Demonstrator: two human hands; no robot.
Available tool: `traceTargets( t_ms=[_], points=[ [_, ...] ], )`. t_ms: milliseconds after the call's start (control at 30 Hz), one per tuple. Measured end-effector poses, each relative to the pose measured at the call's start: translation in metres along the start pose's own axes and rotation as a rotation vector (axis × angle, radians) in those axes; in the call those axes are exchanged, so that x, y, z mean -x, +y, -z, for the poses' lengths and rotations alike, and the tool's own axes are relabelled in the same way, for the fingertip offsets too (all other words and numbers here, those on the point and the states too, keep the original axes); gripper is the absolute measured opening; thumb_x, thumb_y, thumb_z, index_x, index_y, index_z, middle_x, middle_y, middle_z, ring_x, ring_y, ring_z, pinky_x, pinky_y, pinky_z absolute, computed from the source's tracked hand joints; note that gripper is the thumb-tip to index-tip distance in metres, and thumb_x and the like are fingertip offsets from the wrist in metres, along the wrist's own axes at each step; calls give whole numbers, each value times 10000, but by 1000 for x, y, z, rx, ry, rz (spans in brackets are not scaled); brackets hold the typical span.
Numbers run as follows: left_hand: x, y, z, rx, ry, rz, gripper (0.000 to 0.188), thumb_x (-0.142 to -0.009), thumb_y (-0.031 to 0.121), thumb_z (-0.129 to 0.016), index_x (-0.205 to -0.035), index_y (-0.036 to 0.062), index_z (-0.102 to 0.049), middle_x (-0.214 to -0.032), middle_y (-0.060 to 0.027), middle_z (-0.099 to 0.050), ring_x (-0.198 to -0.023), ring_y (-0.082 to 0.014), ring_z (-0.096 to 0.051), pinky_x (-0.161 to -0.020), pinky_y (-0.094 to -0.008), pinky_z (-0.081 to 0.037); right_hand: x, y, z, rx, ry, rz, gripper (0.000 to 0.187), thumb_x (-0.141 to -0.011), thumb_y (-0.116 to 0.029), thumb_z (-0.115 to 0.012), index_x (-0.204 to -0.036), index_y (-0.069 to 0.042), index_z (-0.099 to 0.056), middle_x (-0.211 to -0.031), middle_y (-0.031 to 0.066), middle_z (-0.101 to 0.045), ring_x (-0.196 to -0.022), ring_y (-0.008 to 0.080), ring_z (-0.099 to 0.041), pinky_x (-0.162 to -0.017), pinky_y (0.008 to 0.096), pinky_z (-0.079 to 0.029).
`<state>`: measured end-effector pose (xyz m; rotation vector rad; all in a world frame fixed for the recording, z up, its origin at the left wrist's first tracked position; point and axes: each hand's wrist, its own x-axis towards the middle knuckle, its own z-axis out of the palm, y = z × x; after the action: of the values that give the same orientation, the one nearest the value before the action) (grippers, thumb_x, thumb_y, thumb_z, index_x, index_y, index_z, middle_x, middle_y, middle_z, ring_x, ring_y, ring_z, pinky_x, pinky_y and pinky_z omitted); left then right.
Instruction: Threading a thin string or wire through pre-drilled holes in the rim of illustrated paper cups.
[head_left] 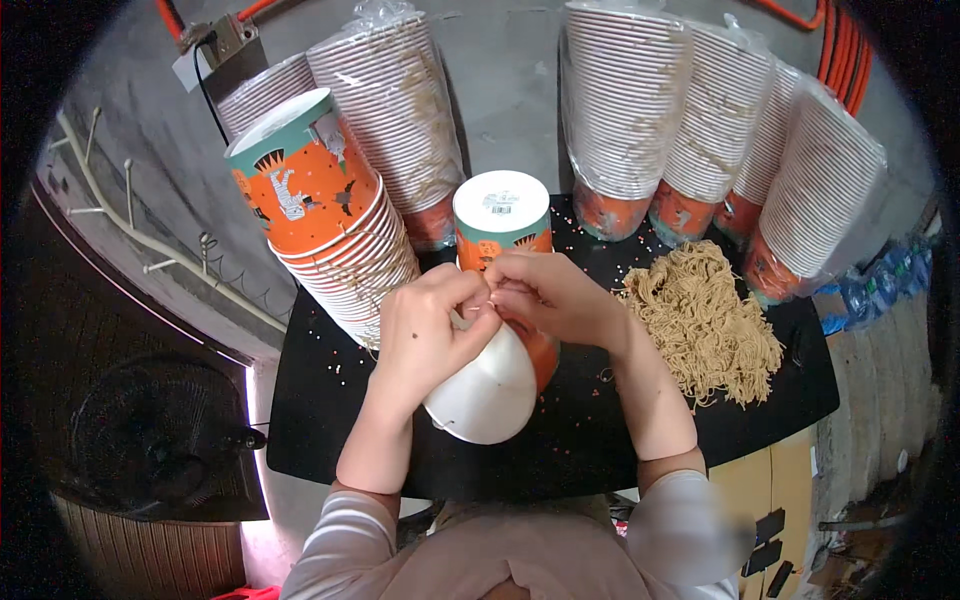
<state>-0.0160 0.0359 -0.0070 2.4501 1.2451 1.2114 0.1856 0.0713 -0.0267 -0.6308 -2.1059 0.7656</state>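
Observation:
A paper bucket (487, 390) lies tilted above the black table, its white inside turned up toward me and a bit of its orange outside showing at the right. My left hand (432, 325) is closed at its far rim, thumb and finger pinched. Against those fingertips, my right hand (555, 298) is pinched too; whatever is between its fingers is too small to make out. Just beyond my hands, an upturned bucket (502, 205) shows its white base. To the right of my right forearm lies a heap of tan cords (700, 325).
Nested buckets (345, 270) lean in a stack at the left, an orange and teal one on top. Plastic-wrapped stacks (625, 110) line the table's back. Small bits are scattered on the black table (330, 430). A dark fan (150, 435) stands at the left.

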Motion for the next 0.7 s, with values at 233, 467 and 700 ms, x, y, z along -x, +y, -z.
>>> traceTargets(
  t_ms=[233, 467, 700],
  points=[
    [-3, -41, -9, 389, -110, 117, 58, -752, 48, -719, -771, 21, -671, -665, 18, -599, -595, -56, -535, -556, -237, -417, 2, -14, -10, -30, 110, -163, 146, -873, -142, -713, -827, -30, -632, -766, 120, -657, -696, 261, -668, -637, 364, -525],
    [-3, -42, -4, 655, -248, 324, 8, -777, 5, -675, -775, 12, -671, -693, 35, -618, -646, -16, -533, -594, -199, -404, 9, -13, -28, -52, 243, -152, 96, -862, -97, -707, -853, -27, -642, -767, 106, -657, -713, 219, -675, -654, 322, -535],
    [0, -17, -5, 392, -33, 78, 67, -759, -28, -671, -804, 11, -701, -736, 36, -650, -662, -9, -540, -620, -191, -426, 7, 7, -15, -403, 38, -268, 85, -945, -93, -665, -921, -23, -624, -797, -33, -619, -739, 34, -568, -656, 228, -487]
  ],
)
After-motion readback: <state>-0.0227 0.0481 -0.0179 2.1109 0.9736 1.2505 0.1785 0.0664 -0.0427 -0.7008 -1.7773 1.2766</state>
